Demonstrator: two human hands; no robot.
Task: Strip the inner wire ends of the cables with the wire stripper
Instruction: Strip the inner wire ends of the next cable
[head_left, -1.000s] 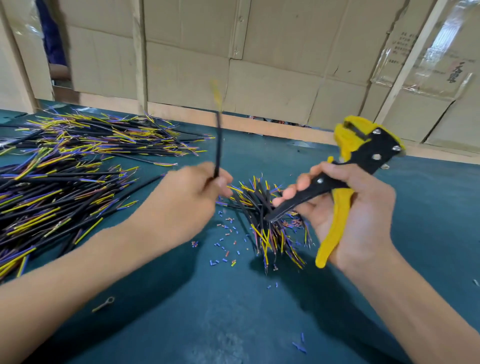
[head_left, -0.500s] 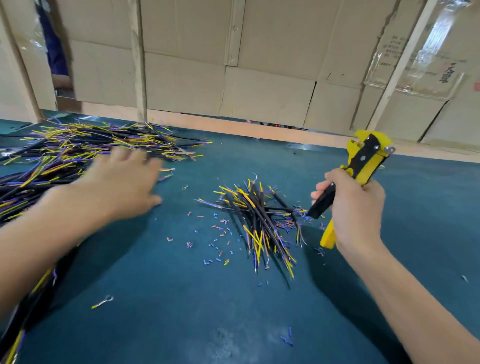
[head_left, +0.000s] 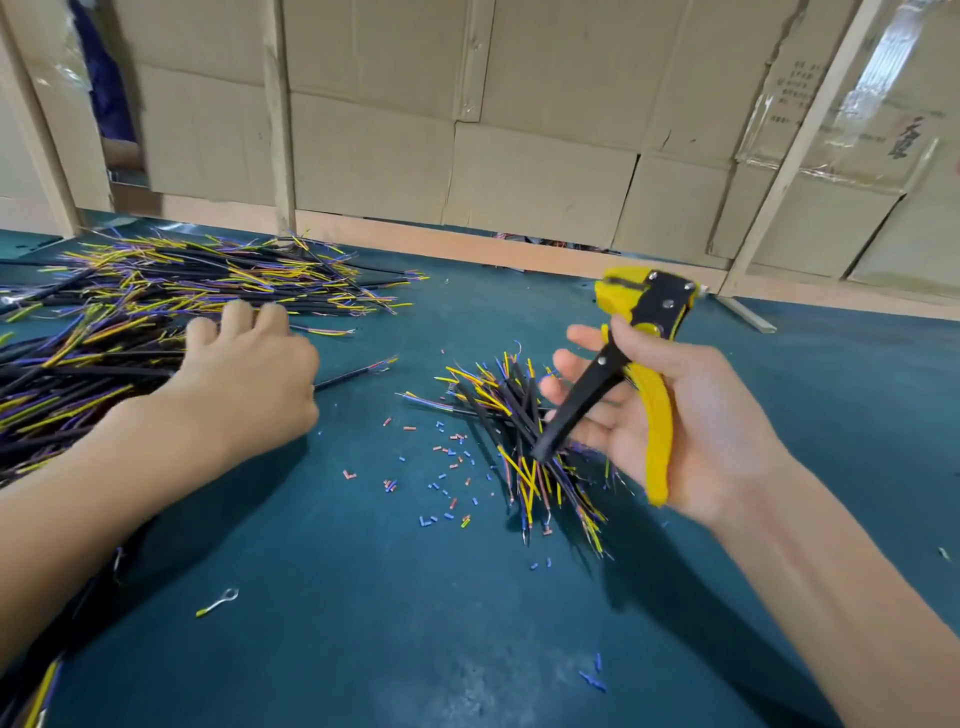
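Table: one teal-covered surface (head_left: 363, 623), running back to a wall of cardboard boxes (head_left: 519, 171).
Large cable heap: one sprawling heap (head_left: 130, 332) of black cables with yellow, purple and orange inner wires, on the left side of the table; too many to count.
Small cable pile: one fanned pile (head_left: 519, 431) at mid-table, far fewer cables, still too tangled to count exactly.
Hands: two, both bare.
Left hand: (head_left: 244, 374) lies palm down at the right edge of the large heap, fingers spread and reaching into the cables; one black cable (head_left: 353, 371) sticks out from under it to the right, but whether it is pinched cannot be told.
Right hand: (head_left: 670, 415) palm up above the small pile, fingers loosely extended, thumb over the tool.
Wire stripper: one, yellow and black (head_left: 639, 358), cradled in the right palm, head pointing away, handles spread apart.
Insulation bits: dozens of blue, orange and red scraps (head_left: 447, 462) scattered left of the small pile.
Loose looped wire: one (head_left: 218, 605), near the front.
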